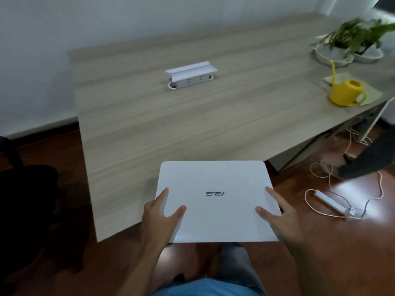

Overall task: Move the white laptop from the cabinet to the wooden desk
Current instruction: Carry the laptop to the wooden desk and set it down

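The closed white laptop (215, 182) with a dark logo on its lid is held flat in both hands, at the near edge of the wooden desk (171, 116). Its far part hangs over the desk's front edge, its near part over the floor. My left hand (159, 216) grips its left side with thumb and a finger on the lid. My right hand (277, 216) grips the right side the same way. The cabinet is not in view.
A white pop-up socket box (190, 76) stands open mid-desk. A yellow watering can (346, 92) on a green cloth and potted plants (352, 41) sit at the desk's right. A white power strip (330, 202) with cables lies on the floor at right. A dark chair (25, 189) stands left.
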A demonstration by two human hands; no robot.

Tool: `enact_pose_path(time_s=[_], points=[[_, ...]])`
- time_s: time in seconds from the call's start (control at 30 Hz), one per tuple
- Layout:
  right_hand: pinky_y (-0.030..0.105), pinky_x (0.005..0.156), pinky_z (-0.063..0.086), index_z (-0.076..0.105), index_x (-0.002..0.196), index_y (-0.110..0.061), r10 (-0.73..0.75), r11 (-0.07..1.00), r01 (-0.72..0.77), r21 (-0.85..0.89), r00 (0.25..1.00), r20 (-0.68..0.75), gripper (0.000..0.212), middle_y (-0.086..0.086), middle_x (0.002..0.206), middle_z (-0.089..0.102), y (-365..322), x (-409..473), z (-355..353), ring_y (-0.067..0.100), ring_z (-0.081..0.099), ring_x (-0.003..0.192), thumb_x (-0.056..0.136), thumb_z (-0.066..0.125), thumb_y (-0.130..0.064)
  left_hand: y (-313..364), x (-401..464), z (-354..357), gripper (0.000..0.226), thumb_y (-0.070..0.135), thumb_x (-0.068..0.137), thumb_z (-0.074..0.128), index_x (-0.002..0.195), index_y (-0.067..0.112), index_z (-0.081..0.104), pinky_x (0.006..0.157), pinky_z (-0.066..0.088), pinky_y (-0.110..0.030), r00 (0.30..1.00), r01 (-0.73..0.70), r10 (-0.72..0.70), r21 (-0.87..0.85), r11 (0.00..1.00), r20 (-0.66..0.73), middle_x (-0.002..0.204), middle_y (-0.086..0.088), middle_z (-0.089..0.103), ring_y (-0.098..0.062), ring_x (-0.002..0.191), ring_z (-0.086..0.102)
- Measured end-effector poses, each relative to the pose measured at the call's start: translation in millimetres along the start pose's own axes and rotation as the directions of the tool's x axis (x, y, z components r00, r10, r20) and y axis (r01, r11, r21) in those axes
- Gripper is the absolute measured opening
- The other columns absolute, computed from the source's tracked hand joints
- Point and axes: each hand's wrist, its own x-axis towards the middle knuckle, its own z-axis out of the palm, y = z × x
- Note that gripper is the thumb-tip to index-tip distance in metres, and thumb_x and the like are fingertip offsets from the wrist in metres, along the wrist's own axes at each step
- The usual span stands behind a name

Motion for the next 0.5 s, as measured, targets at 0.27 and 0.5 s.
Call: enact_pose_path(time_s=[0.27, 0.5], points=[[0.039, 0.101, 0.045, 0.055, 0.134, -0.028, -0.057, 0.993, 0.074, -0.094, 0.984, 0.167, 0.063, -0.007, 0.131, 0.053, -25, 240, -29, 0.017, 0.05, 0.119, 0.077, 0.079, -0.022, 73, 117, 116, 0.074, 0.053, 0.072, 0.077, 0.139, 0.043, 0.046, 0.096, 0.044, -0.036, 0.971, 0.133, -0.14, -0.053, 0.99, -0.192, 0.13, -0.001, 0.051, -0.021, 0.12, 0.053], [0.04, 0.106, 0.041, 0.049, 0.138, -0.032, -0.085, 0.964, 0.164, -0.209, 0.936, 0.341, 0.064, -0.006, 0.14, 0.051, -58, 379, -54, 0.019, 0.048, 0.126, 0.08, 0.075, -0.031, 132, 182, 185, 0.074, 0.055, 0.072, 0.077, 0.138, 0.044, 0.046, 0.097, 0.045, -0.036, 0.916, 0.254, -0.274, -0.103, 0.962, -0.294, 0.132, -0.001, 0.05, -0.02, 0.122, 0.052]])
